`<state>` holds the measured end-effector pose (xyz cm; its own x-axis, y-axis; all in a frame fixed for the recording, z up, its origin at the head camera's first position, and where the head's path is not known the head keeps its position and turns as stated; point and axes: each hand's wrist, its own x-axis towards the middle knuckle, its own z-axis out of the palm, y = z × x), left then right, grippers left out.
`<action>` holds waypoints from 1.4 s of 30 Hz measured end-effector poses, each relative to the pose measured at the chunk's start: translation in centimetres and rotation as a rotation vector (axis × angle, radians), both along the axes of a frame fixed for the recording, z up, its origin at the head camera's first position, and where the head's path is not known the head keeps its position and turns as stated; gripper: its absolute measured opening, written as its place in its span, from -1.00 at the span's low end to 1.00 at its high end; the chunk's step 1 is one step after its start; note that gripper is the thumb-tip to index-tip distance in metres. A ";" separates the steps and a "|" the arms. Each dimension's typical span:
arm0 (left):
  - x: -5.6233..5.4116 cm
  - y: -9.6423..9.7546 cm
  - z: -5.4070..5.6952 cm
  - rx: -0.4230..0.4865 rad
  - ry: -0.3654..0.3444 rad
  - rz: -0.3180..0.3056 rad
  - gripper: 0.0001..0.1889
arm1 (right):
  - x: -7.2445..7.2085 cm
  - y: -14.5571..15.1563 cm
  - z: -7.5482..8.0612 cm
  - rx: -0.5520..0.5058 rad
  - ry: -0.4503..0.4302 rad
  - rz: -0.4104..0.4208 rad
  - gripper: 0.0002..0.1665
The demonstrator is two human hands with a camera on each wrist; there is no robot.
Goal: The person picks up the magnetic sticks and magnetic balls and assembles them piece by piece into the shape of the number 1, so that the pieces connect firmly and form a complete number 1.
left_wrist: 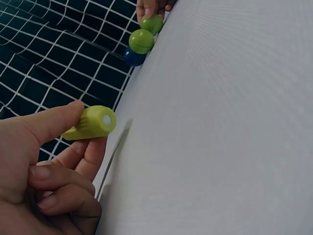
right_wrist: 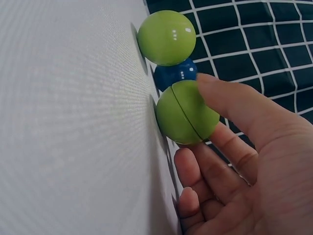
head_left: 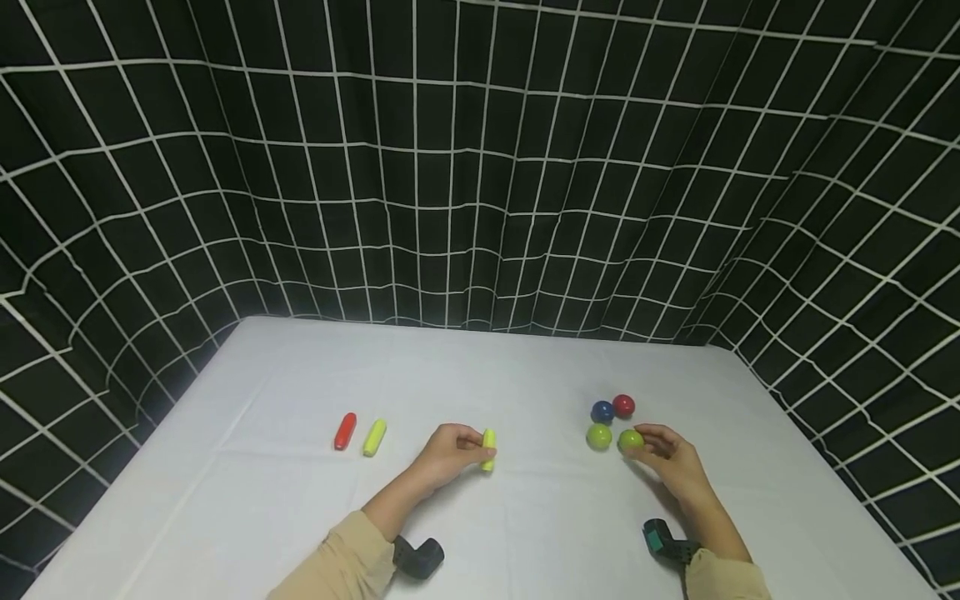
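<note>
A person's left hand [head_left: 450, 454] pinches a yellow stick [head_left: 489, 450] between thumb and fingertips, with the remaining fingers folded towards the palm. The stick is well to the left of the blue ball [head_left: 602, 412] and a little nearer the person; in the left wrist view its end shows a pale round spot. The right hand [head_left: 675, 467] grips a green ball [head_left: 631, 441], thumb on one side and fingers on the other. This ball is to the right of the blue ball and nearer the person, and the right wrist view shows a thin dark seam across it.

The loose green ball [head_left: 599, 437] sits just on the person's side of the blue ball. The red ball [head_left: 624, 406] is close on the blue ball's right, slightly farther away.

Far to the left of the blue ball, past the left hand, the loose yellow stick [head_left: 375, 437] and the red stick [head_left: 345, 432] lie side by side, apart, the red one farther left.

Both arms wear tan sleeves [head_left: 341, 558]. Under the blue ball spreads a white cloth [head_left: 540, 533]; beyond it hangs a black curtain [head_left: 435, 187] with a white grid.
</note>
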<state>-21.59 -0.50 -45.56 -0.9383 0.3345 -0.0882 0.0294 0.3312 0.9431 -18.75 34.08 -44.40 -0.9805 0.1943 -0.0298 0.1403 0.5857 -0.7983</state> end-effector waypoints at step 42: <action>0.3 0.2 -0.2 -0.073 0.087 -0.012 -0.67 | 0.3 0.0 0.7 0.045 -0.004 0.012 -0.38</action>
<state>-21.32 -0.31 -45.73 -0.9393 0.3417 -0.0311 0.1148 0.3984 0.9100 -18.45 34.11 -43.74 -0.9827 0.1833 -0.0249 0.1357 0.6229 -0.7705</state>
